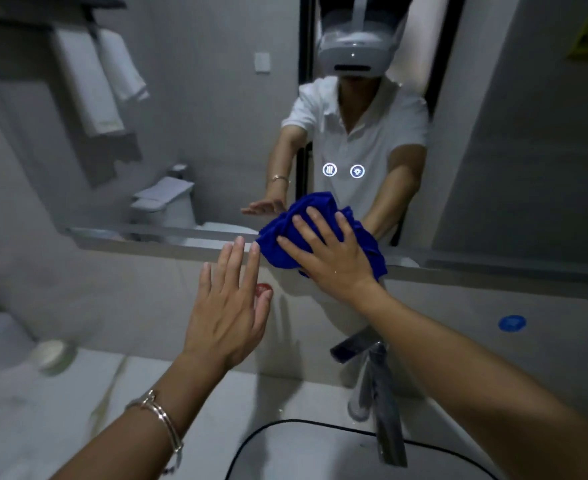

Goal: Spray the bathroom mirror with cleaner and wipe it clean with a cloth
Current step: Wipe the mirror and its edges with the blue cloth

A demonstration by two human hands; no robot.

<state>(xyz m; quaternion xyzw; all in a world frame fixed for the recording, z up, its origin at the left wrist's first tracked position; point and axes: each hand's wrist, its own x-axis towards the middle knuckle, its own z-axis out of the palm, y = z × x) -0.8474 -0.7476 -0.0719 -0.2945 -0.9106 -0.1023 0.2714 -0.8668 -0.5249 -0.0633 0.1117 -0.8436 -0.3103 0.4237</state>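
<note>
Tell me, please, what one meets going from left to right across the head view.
Pale round container → left hand → blue cloth → blue sticker on the wall.

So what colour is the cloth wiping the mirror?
Bright blue; the cloth shows best in the head view.

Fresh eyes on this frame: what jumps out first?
The bright blue cloth, bunched under the flat right hand at the lower edge of the mirror, centre frame. Just left of it, the left hand is flat with straight fingers, holding nothing. A chrome faucet stands below, over the basin.
</note>
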